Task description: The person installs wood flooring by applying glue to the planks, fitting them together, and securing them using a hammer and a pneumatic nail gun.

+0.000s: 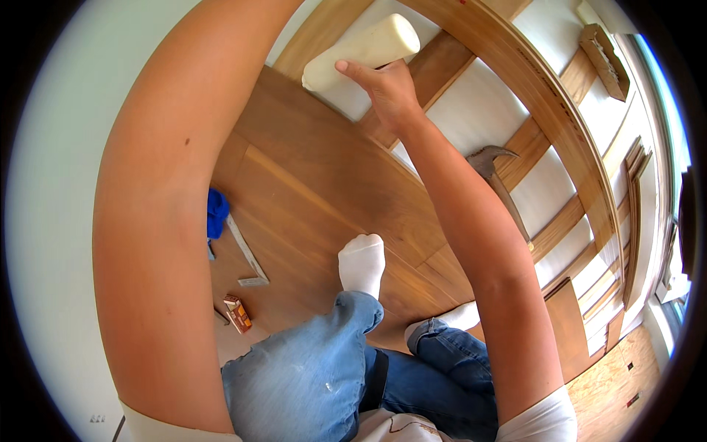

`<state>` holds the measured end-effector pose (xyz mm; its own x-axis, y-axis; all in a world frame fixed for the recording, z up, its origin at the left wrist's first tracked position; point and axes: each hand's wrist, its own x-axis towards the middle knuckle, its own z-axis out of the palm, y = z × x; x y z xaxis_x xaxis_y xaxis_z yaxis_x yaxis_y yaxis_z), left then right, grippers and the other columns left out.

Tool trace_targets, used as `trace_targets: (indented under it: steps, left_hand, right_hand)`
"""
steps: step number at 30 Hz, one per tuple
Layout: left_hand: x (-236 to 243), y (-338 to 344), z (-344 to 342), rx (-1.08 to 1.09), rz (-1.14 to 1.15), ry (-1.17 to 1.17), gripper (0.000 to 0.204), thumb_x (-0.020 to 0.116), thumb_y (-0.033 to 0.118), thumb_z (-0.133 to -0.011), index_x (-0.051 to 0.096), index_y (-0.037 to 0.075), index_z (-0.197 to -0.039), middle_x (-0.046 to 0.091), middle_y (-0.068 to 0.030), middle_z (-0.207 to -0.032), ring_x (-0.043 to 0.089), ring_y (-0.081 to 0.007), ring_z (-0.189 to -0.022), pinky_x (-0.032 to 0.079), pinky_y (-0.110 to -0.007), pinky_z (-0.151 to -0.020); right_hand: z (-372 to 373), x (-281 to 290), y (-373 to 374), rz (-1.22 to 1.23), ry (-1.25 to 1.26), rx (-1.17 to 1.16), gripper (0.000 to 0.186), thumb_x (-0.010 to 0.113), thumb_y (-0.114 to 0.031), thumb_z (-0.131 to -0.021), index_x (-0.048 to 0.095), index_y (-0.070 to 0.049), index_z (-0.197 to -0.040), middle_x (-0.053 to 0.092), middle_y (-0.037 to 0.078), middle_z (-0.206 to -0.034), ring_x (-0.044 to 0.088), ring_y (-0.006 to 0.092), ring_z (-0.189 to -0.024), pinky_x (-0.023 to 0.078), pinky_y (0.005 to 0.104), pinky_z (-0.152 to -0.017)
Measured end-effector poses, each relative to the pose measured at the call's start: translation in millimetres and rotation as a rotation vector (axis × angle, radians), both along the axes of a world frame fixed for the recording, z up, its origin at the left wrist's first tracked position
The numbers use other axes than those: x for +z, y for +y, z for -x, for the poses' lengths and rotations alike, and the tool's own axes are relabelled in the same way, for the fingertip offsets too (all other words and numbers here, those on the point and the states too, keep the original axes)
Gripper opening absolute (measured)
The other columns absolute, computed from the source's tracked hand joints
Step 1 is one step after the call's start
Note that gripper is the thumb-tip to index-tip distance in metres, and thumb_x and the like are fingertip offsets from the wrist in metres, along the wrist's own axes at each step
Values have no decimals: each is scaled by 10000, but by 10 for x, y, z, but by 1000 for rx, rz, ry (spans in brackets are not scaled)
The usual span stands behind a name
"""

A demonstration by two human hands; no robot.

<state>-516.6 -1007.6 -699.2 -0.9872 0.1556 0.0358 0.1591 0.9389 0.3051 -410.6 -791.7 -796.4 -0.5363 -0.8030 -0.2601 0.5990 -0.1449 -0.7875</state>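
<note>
My right hand point(390, 92) is closed round a white mallet with a thick cream-coloured cylinder for a head point(368, 48). Its thumb lies along the side of the head, and the other fingers and the handle are hidden behind. My left arm point(173, 184) reaches up past the top edge, so my left hand is out of view. Below the mallet are brown wood floor planks point(294, 140), fitted together. A claw hammer point(492, 157) lies on the right beyond my right forearm, which covers part of it.
Loose planks point(530, 66) lie over white underlayment point(479, 103) at the right. A metal square point(247, 254), a blue cloth-like item point(216, 212) and a small orange-brown box point(237, 314) lie left of my feet. A pale wall point(59, 221) rises on the left.
</note>
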Motion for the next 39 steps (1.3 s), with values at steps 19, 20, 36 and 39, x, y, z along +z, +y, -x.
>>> trace_targets:
  steps: [19,20,36,39]
  left_hand:
    - [54,18,-9,8,-96,-66,249,721,68,-786,776,18,-1023,756,-208,-967,722,-335,-891,554,-415,-812]
    - [40,28,-27,17,-105,-79,252,721,67,-786,776,16,-1027,757,-207,-970,723,-333,-893,554,-414,-814]
    - [147,-4,66,20,143,-38,222,732,112,-758,749,11,-955,739,-209,-919,696,-365,-858,539,-460,-797]
    - [290,306,5,25,54,-62,252,750,119,-750,738,-11,-966,731,-225,-922,699,-358,-859,537,-464,-798]
  right_hand:
    - [-160,117,-504,25,20,-107,504,817,-289,-885,660,6,-1262,752,82,-1031,698,233,-918,543,348,-879]
    - [-142,78,-487,18,72,-67,531,833,-244,-854,633,4,-1280,719,92,-1113,664,243,-1018,520,373,-935]
    - [288,630,2502,-513,269,159,498,850,-169,-824,635,2,-1239,702,121,-1169,643,248,-1108,516,401,-965]
    - [237,810,3303,-587,233,83,508,861,-180,-825,632,-5,-1243,703,123,-1180,649,242,-1107,532,398,-950]
